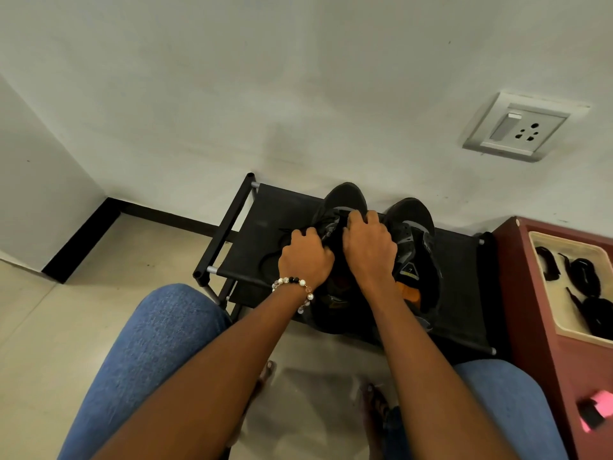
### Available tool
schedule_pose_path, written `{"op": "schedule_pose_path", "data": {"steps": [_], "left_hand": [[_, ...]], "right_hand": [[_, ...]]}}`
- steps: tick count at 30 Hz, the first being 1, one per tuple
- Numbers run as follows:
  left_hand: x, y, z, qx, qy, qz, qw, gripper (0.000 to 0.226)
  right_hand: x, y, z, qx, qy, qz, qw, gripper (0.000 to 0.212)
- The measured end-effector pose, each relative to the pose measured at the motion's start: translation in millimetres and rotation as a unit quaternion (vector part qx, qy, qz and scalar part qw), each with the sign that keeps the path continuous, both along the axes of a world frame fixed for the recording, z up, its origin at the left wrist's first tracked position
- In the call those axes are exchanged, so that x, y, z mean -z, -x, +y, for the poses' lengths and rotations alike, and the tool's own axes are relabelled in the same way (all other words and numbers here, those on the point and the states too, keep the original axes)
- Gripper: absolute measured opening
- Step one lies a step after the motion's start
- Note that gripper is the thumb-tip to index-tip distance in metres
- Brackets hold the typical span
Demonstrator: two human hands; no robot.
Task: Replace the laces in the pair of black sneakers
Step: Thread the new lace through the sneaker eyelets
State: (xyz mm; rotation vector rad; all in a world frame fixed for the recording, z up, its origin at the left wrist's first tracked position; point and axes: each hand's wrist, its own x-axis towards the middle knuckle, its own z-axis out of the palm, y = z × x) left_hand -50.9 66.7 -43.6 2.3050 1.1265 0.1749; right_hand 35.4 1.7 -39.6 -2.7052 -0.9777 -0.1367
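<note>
Two black sneakers stand side by side on a low black shoe rack (252, 224), toes toward the wall. Both my hands are on the left sneaker (345, 197). My left hand (306, 257), with a bead bracelet at the wrist, curls its fingers at the shoe's left side over the lace area. My right hand (368, 244) curls over the tongue and upper eyelets. What the fingers pinch is hidden under the hands. A loose black lace (282, 232) trails on the rack to the left. The right sneaker (414, 240) stands untouched, an orange lining showing inside.
A dark red cabinet (530, 293) stands right of the rack and carries a cream tray (564, 330) with coiled black laces (583, 277). A pink and black object (593, 413) lies lower on it. A wall socket (520, 127) is above. My jeans-clad knees flank the rack.
</note>
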Motion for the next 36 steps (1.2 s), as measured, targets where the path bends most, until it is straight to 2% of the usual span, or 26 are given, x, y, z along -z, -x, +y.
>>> {"op": "schedule_pose_path", "data": {"steps": [4,9,11,12,13,15,16,17,18,19,20,21,23,24,25,27,30,32,34,35,36], "left_hand": [[2,1,0,-0.001,-0.003,-0.012,1.000,0.032],[3,1,-1,-0.014,-0.012,-0.018,1.000,0.030],[3,0,-2,-0.019,-0.019,-0.017,0.999,0.029],[3,0,-3,-0.020,-0.021,-0.017,0.999,0.028],[3,-1,-4,-0.022,-0.023,-0.018,0.999,0.027],[4,-1,-5,-0.027,-0.026,-0.017,0.999,0.026],[4,-1,-5,-0.029,-0.028,-0.017,0.999,0.026],[4,-2,-6,-0.030,-0.029,-0.017,0.999,0.026],[5,-1,-6,-0.031,-0.029,-0.016,0.999,0.027],[5,-1,-6,-0.031,-0.029,-0.017,0.999,0.027],[4,-2,-5,-0.032,-0.027,-0.019,0.999,0.027],[4,-2,-5,-0.032,-0.025,-0.020,0.999,0.027],[5,-2,-5,-0.032,-0.024,-0.021,0.999,0.027],[5,-2,-5,-0.032,-0.024,-0.021,0.999,0.027],[5,-2,-5,-0.032,-0.025,-0.021,0.999,0.027],[5,-2,-5,-0.030,-0.025,-0.020,0.999,0.027],[5,-2,-5,-0.028,-0.027,-0.022,0.999,0.027],[6,-2,-5,-0.029,-0.028,-0.022,0.999,0.026],[6,-2,-5,-0.031,-0.029,-0.023,0.999,0.026],[6,-2,-5,-0.032,-0.029,-0.023,0.999,0.026],[5,-3,-5,-0.033,-0.029,-0.024,0.999,0.025]], "right_hand": [[5,2,3,-0.012,0.001,0.009,1.000,0.033],[4,-2,3,0.003,-0.060,0.077,0.995,0.023],[4,-7,4,0.009,-0.128,0.135,0.983,0.014],[1,-10,3,0.026,-0.187,0.190,0.963,0.008],[-5,-12,2,0.057,-0.255,0.273,0.926,0.005],[-18,-16,-1,0.139,-0.383,0.438,0.801,0.010],[-22,-19,-3,0.178,-0.425,0.484,0.744,0.012],[-24,-22,-5,0.210,-0.446,0.503,0.710,0.013],[-24,-22,-4,0.238,-0.447,0.500,0.703,0.013],[-24,-20,-3,0.250,-0.440,0.472,0.722,0.010],[-24,-16,-1,0.243,-0.426,0.422,0.763,0.004],[-22,-13,0,0.214,-0.399,0.349,0.820,0.010],[-21,-9,1,0.111,-0.292,0.192,0.930,0.026],[-20,-7,2,0.060,-0.219,0.133,0.965,0.028],[-19,-5,4,0.016,-0.149,0.099,0.984,0.027],[-13,-1,6,-0.029,-0.041,0.076,0.996,0.025],[-8,3,7,-0.020,-0.030,0.063,0.997,0.020],[-10,1,8,0.002,-0.072,0.085,0.994,0.015],[-16,-4,6,0.024,-0.165,0.156,0.974,0.013],[-20,-6,5,0.038,-0.244,0.218,0.944,0.017],[-27,-7,4,0.057,-0.334,0.295,0.893,0.019]]}}
